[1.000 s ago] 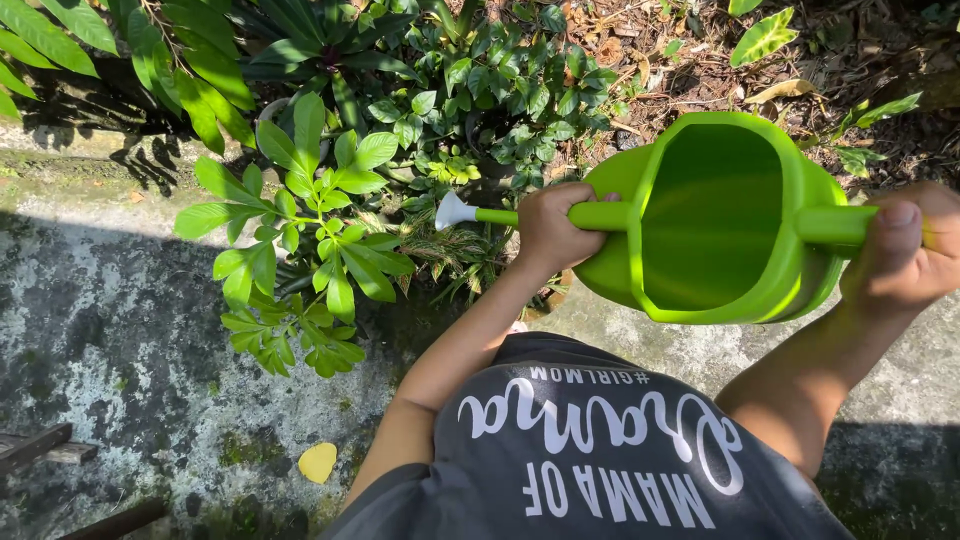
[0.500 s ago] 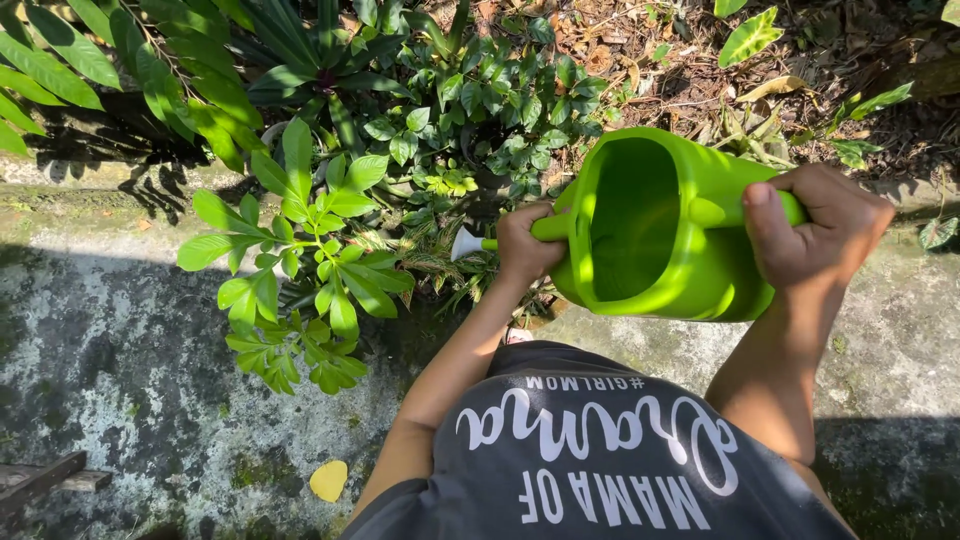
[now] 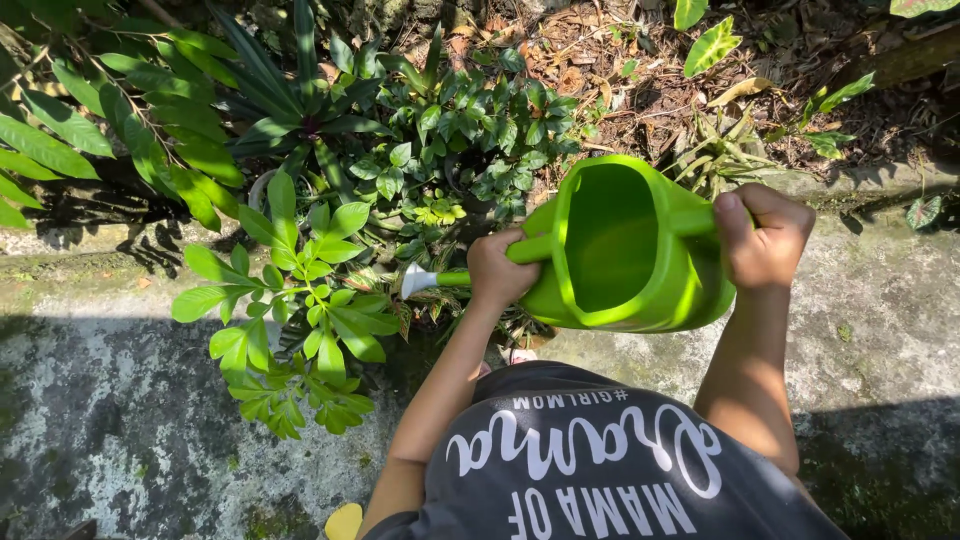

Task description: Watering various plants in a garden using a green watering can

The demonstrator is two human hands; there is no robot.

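I hold the green watering can (image 3: 625, 250) with my 2 hands, and it sits in the air just in front of my chest, above the edge of the mossy concrete path (image 3: 130, 400). My left hand (image 3: 500, 270) is closed around the thin spout (image 3: 450, 278), just beside the can body. My right hand (image 3: 762, 238) is clenched on the handle at the far side of the can. To pour well, I judge I should keep the left hand steady and let the white rose (image 3: 413, 282) stay low over the small striped plant (image 3: 415, 300), just left of the can, and tip slowly. The can's wide opening faces up to me; inside I see only green wall, and I cannot tell how much water remains.
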